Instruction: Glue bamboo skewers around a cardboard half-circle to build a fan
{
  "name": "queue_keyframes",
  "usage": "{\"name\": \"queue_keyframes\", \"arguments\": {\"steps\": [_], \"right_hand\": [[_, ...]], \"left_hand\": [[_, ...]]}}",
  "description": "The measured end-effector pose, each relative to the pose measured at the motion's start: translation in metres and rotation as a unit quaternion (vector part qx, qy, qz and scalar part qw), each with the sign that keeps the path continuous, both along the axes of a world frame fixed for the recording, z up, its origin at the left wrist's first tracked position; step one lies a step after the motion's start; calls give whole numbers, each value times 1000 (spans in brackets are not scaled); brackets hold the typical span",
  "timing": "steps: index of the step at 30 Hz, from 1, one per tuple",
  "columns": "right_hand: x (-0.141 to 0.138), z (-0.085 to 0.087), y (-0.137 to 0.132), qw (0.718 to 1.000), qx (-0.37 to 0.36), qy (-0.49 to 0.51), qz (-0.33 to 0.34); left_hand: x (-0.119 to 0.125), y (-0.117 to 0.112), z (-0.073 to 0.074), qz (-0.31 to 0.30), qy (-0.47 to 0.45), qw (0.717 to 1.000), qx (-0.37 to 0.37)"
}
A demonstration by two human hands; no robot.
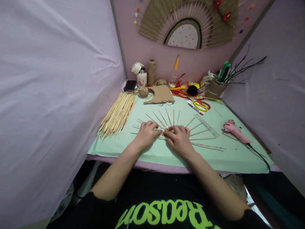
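Thin pale sticks (173, 117) radiate in a fan, flat on the green tabletop (119, 148).

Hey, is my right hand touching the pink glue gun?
Apart: the head view shows a clear gap, with green tabletop visible between your right hand and the pink glue gun.

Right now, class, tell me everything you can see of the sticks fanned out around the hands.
The sticks are thin, straight and wood-like, some marked red. They lie on green cloth, spreading left, away and right. Fingers of the left hand and right hand hide most of their inner ends. Several on the right cross a clear ruler.
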State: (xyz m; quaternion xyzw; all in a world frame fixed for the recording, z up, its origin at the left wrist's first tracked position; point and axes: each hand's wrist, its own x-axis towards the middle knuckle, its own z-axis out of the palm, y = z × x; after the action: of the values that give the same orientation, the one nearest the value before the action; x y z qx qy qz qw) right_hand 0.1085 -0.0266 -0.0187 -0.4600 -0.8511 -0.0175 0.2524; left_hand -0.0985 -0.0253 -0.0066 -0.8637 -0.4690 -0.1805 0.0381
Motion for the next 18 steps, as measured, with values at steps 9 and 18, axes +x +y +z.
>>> {"name": "queue_keyframes", "arguments": {"steps": [9,18], "right_hand": [[-1,0,0,1000,-1,-2,0],[-1,0,0,1000,0,-3,-2]], "left_hand": [[0,0,0,-1,2,1000,-6],[1,-2,4,27,-10,1000,-3]]}}
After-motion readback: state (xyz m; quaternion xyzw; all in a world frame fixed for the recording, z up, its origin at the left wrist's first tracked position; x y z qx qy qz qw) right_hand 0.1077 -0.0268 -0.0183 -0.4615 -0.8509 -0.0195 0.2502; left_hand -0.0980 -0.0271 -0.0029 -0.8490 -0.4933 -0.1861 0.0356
